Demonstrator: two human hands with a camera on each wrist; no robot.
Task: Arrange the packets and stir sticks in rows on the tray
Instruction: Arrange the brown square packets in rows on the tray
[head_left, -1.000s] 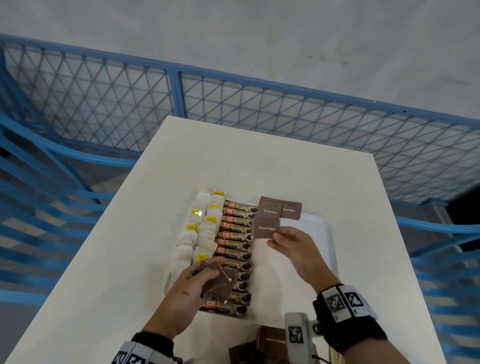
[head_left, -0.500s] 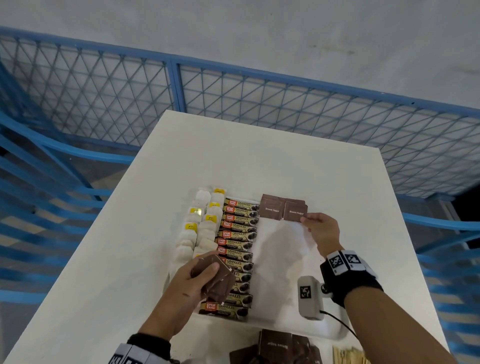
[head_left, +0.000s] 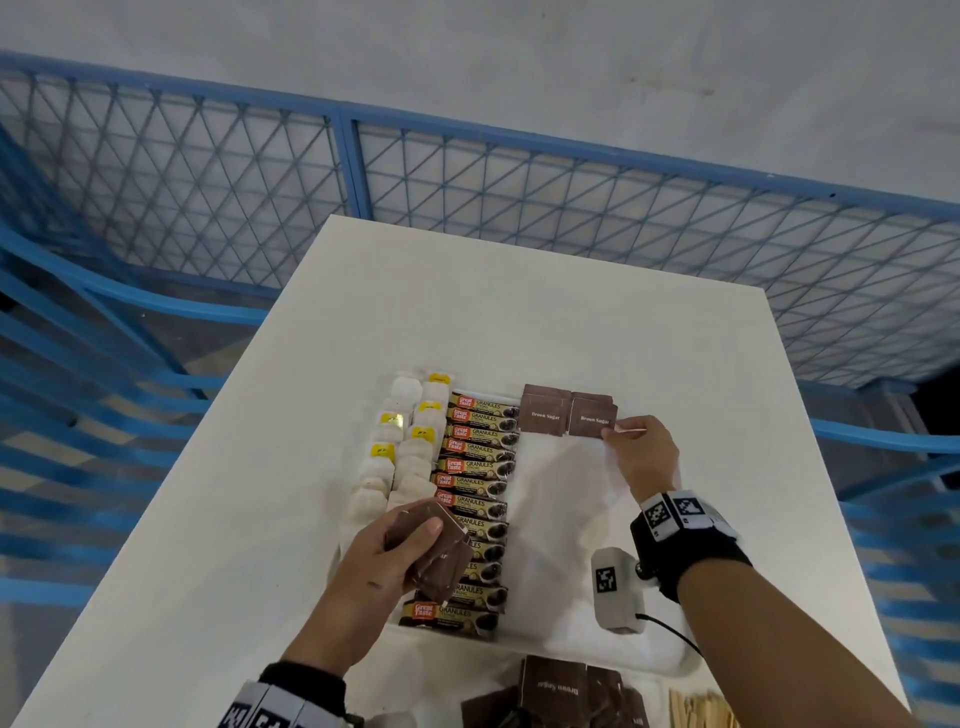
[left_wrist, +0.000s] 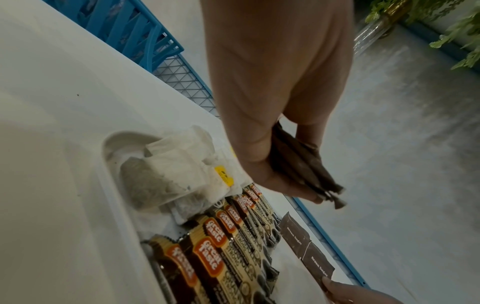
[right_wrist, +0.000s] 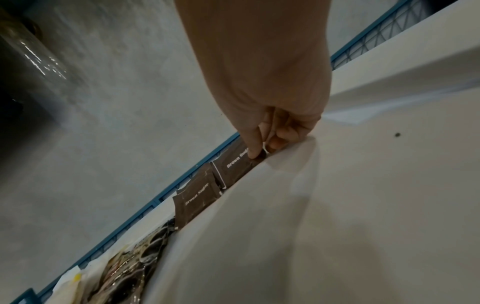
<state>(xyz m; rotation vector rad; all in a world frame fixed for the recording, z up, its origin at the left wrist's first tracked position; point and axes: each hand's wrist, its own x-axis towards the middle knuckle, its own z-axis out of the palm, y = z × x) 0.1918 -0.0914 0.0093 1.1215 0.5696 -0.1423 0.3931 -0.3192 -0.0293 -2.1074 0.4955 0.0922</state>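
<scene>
A white tray (head_left: 563, 540) lies on the white table (head_left: 519, 312). It holds tea bags (head_left: 402, 452) on its left, then a column of coffee stick packets (head_left: 478, 499). Two small piles of brown sugar packets (head_left: 544, 415) lie side by side at its far end. My right hand (head_left: 617, 429) pinches the right corner of the right-hand brown sugar packet (head_left: 592, 419), index finger (right_wrist: 253, 150) on top. Over the tray's near left, my left hand (head_left: 421, 543) grips a stack of brown sugar packets (left_wrist: 303, 168) between thumb and fingers.
More loose brown sugar packets (head_left: 556, 691) and a bundle of wooden stir sticks (head_left: 696, 709) lie at the table's near edge. The tray's right half is bare. A blue mesh fence (head_left: 519, 182) runs past the table's far edge and sides.
My right hand carried a brown sugar packet from the tray's middle to the far end and laid it on the right-hand pile. My left hand kept its stack and hardly moved.
</scene>
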